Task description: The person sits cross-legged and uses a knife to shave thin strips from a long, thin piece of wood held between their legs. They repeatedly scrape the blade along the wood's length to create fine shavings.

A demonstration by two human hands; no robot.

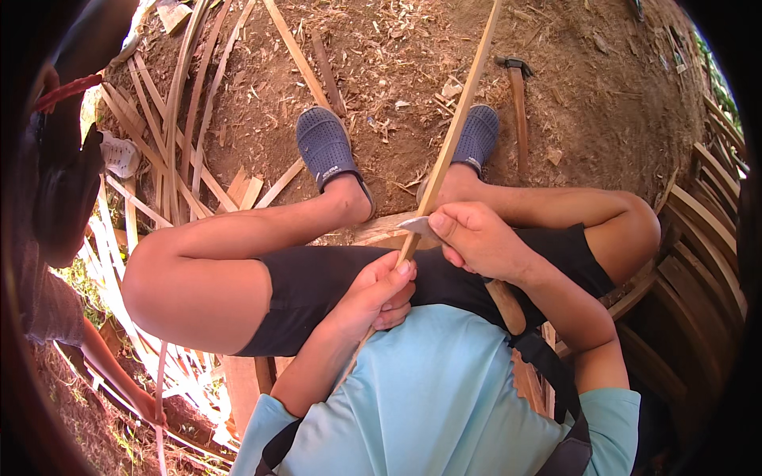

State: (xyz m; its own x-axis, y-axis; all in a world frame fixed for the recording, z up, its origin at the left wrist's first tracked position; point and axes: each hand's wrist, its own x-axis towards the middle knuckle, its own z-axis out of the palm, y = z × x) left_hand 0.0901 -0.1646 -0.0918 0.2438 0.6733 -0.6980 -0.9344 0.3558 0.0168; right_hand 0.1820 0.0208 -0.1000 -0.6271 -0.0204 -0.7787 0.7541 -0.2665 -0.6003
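A long, narrow wooden strip slants from between my feet down to my lap and passes along my left side. My left hand is closed around its lower part, thumb on top. My right hand grips a knife, whose curved metal blade lies across the strip just beyond my left fingers. The knife's wooden handle runs back under my right wrist toward my waist. Part of it is hidden by my hand.
A hammer lies on the dirt beyond my right foot. Wooden strips are heaped at the left, and curved slats stand at the right. Another person's hand holds a thin strip at the lower left. Shavings litter the ground.
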